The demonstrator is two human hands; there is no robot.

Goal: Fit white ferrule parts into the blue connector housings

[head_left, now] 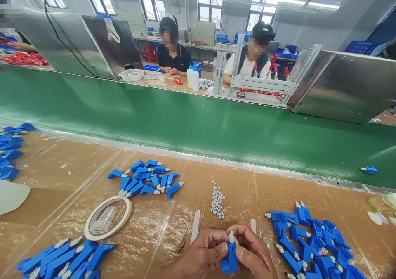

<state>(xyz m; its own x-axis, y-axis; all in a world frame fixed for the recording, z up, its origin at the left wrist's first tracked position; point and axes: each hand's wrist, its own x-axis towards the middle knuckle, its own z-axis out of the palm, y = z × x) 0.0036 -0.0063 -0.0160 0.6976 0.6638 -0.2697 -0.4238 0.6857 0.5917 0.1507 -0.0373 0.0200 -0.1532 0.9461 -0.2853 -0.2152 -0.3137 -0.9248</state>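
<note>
At the bottom centre both my hands meet on one small blue plastic connector (230,259) with a white tip pointing up. My left hand (202,254) pinches its left side and my right hand (253,252) pinches the right side and the white tip. A small heap of tiny white caps (217,199) lies just beyond my hands. A pile of blue connectors (312,242) lies to the right, another pile (147,179) to the upper left, and one more pile (64,260) at the bottom left.
A roll of clear tape (108,217) lies left of my hands on the cardboard-covered bench. A green conveyor belt (185,122) runs across behind it, carrying one blue connector (369,169). Two other people sit at benches beyond the belt. More blue parts (10,151) lie at the far left.
</note>
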